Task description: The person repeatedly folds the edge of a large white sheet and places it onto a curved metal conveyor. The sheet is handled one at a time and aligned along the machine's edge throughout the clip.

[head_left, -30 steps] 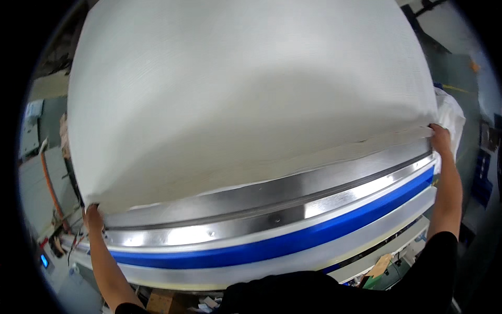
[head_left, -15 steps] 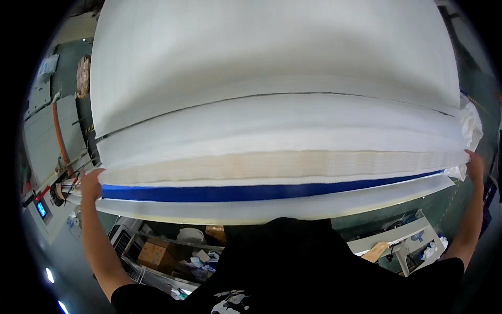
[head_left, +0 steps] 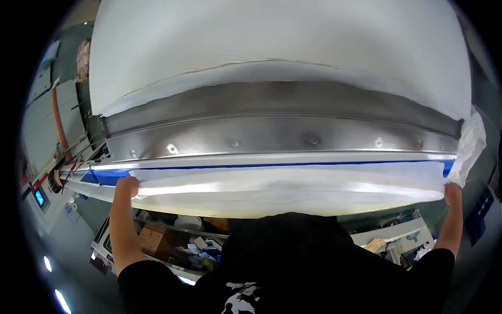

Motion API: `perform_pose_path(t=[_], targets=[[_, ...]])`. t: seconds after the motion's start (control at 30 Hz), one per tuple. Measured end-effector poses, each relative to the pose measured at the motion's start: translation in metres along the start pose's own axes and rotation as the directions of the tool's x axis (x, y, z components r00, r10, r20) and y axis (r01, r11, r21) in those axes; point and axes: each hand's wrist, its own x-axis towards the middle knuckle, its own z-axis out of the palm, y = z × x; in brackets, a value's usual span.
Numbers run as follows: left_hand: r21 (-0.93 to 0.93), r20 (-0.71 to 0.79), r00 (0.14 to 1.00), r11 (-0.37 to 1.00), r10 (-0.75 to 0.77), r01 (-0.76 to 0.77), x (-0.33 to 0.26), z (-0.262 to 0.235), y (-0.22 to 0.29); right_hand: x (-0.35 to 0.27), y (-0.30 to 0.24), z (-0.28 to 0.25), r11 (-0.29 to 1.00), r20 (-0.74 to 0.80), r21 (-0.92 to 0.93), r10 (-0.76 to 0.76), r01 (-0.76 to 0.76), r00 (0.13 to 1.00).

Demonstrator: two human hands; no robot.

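Observation:
Stretched between my hands is a wide white sheet (head_left: 287, 183), sagging in soft folds over the near ledge. My left hand (head_left: 127, 187) is closed on its left end, and my right hand (head_left: 453, 192) grips its right end. Just beyond it a blue strip (head_left: 107, 177) shows, mostly covered by the sheet. Farther back lies a bare metal panel (head_left: 266, 135) with a row of round marks. Behind the panel a large white sheet (head_left: 282, 31) spreads across the work surface, its near edge wavy.
Crumpled white film (head_left: 470, 149) hangs at the right end. Below the ledge stand an open drawer of small items (head_left: 201, 251), a cardboard box (head_left: 150, 239) and a pale frame (head_left: 392, 235). At left are a lit control display (head_left: 39, 197) and an orange hose (head_left: 59, 123).
Both hands have come toward me and inward, drawing the layered white material off the metal panel, which is now exposed. The sheet now covers most of the blue strip.

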Motion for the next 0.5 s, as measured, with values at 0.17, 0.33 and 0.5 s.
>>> perform_pose_path(t=[0.17,0.33,0.5], targets=[[-0.161,-0.060,0.973,0.964,-0.221,0.209,0.038,0.030,-0.018,0.007,0.005,0.023,1.000,-0.046,-0.027,-0.010,0.009,0.999],[-0.354,-0.052,0.854,0.809,-0.518,0.469,0.027,0.052,-0.068,0.015,-0.002,0.013,0.986,0.093,0.110,0.113,-0.123,0.989],[-0.888,-0.278,0.774,0.459,-0.569,0.019,0.018,0.025,-0.061,-0.008,-0.028,-0.018,0.986,0.056,0.162,0.031,-0.040,0.998]])
